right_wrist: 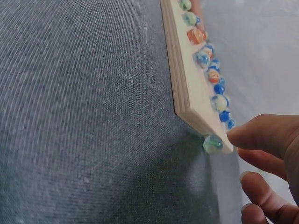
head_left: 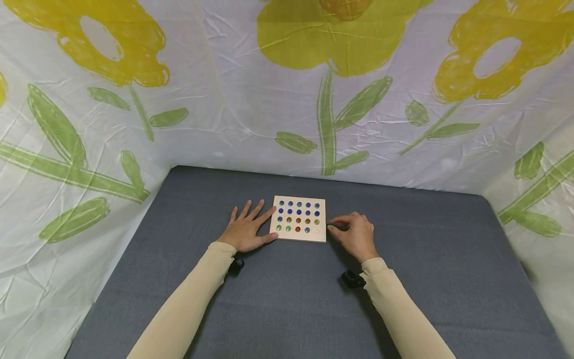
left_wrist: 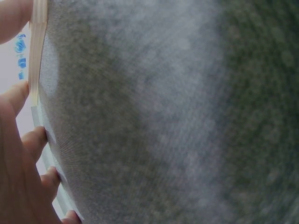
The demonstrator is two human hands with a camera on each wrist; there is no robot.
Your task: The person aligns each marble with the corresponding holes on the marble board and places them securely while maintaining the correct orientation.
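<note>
A pale wooden board [head_left: 311, 236] lies on the cloth, with rows of glass marbles in its holes, blue at the far side and green, amber and red nearer. The near right hole [head_left: 317, 231] shows bare. My left hand [head_left: 244, 233] is spread flat at the board's left side, thumb and index fingertip on its edge. Off the board's right edge rests a loose greenish marble [right_wrist: 213, 144] on the cloth. My right hand [head_left: 356, 234] is close beside it, thumb [right_wrist: 252, 134] and index finger apart, fingertips right by the marble.
Dark grey cloth [head_left: 287, 289] covers the table. A white sheet with printed yellow flowers [head_left: 233, 99] hangs behind and at both sides. Small black wrist devices [head_left: 353, 279] sit below each hand.
</note>
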